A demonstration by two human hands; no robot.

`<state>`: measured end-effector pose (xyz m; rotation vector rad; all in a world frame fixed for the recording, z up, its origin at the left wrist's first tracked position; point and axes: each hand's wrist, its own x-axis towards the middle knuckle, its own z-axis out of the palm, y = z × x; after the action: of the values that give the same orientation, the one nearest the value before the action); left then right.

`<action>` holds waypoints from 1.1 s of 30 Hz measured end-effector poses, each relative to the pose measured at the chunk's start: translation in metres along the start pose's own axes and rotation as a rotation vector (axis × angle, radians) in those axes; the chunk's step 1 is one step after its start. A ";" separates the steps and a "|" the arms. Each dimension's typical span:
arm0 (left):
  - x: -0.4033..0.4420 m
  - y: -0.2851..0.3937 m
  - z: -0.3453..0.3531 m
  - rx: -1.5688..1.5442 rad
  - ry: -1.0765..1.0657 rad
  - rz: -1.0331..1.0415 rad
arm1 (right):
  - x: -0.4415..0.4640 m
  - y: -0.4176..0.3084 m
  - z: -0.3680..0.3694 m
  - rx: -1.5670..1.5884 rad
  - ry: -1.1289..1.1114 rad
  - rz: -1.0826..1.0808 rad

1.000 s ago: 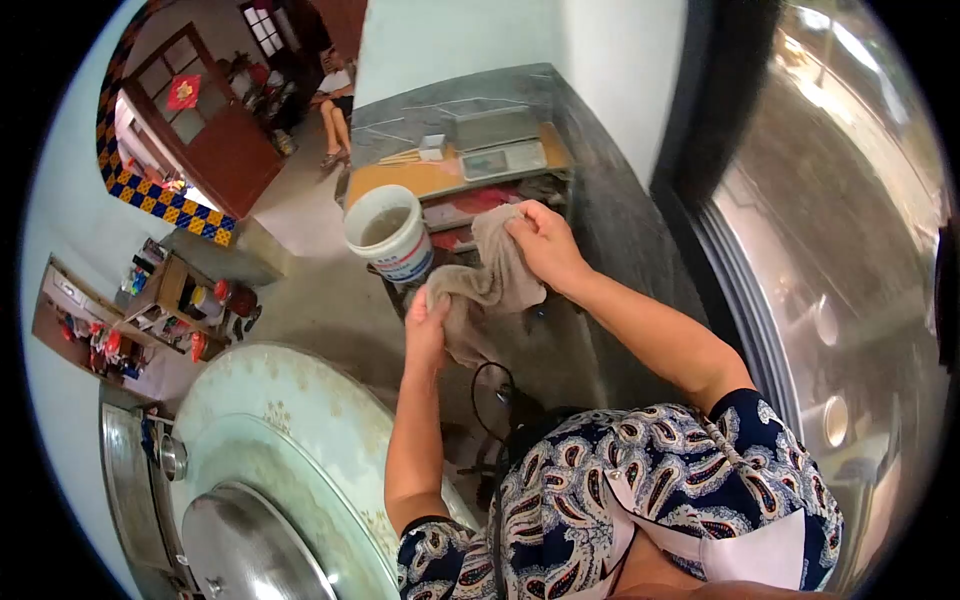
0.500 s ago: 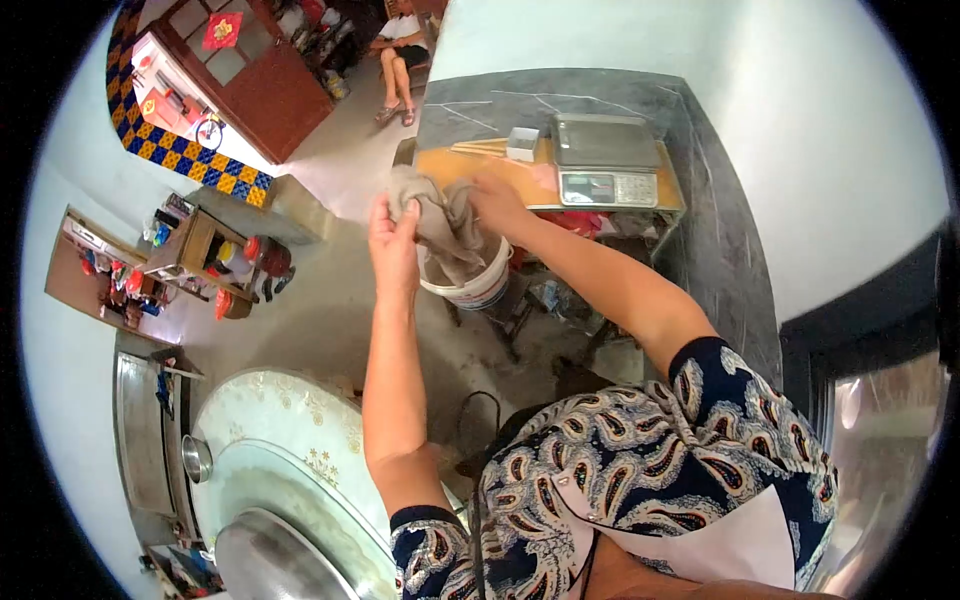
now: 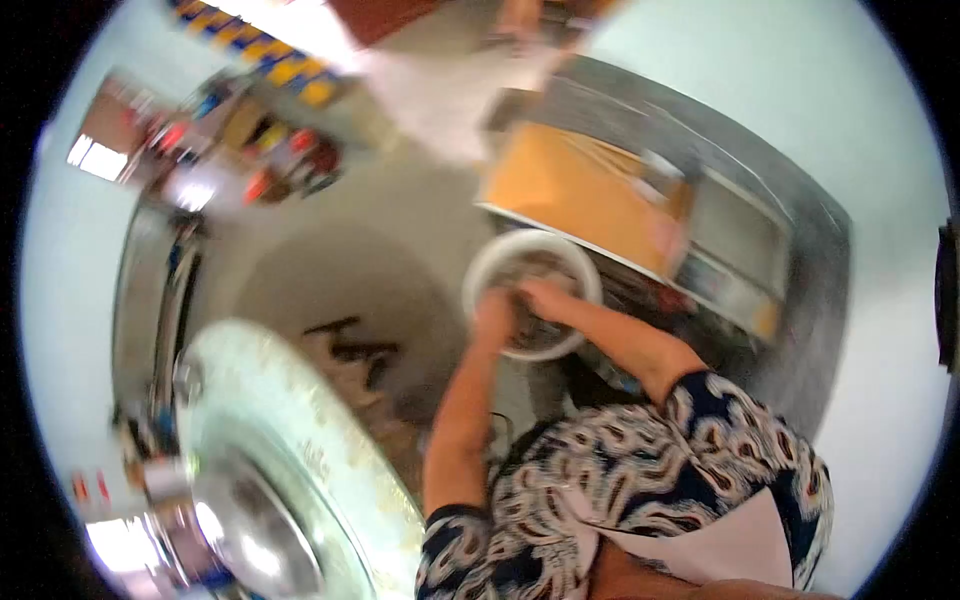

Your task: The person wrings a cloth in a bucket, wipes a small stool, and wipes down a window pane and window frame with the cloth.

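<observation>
A white bucket (image 3: 483,283) stands beside the table, with a wet-looking grey-brown cloth (image 3: 537,266) bunched inside it. Both of my hands reach down into the bucket, close together. My left hand (image 3: 496,314) is closed on the cloth near the bucket's left side. My right hand (image 3: 546,298) grips the cloth a little to the right. Motion blurs the fingertips, and the lower part of the cloth is hidden in the bucket.
A table with an orange-brown top (image 3: 568,190) holds a weighing scale (image 3: 735,240) and a small white box (image 3: 662,172). At lower left, a round covered table (image 3: 270,375) bears a large metal pan (image 3: 255,530). A person's legs (image 3: 519,20) show at the top.
My hands have gone down from above the bucket into it, taking the raised cloth along. My view has turned and tilted downward.
</observation>
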<state>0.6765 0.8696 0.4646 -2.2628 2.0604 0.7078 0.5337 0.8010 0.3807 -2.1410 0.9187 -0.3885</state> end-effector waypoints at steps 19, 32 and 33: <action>0.043 0.000 0.141 -0.456 0.153 -0.344 | -0.007 0.085 0.062 -0.289 -0.464 0.144; -0.055 -0.015 0.033 -0.613 0.176 -0.095 | -0.001 -0.013 -0.089 0.152 -0.308 -0.114; -0.047 -0.020 0.058 -0.436 0.137 -0.110 | -0.005 -0.034 -0.095 0.195 -0.206 -0.124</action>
<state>0.6744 0.9342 0.4216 -2.6939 1.9699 1.1175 0.4961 0.7697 0.4695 -2.0193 0.6087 -0.2987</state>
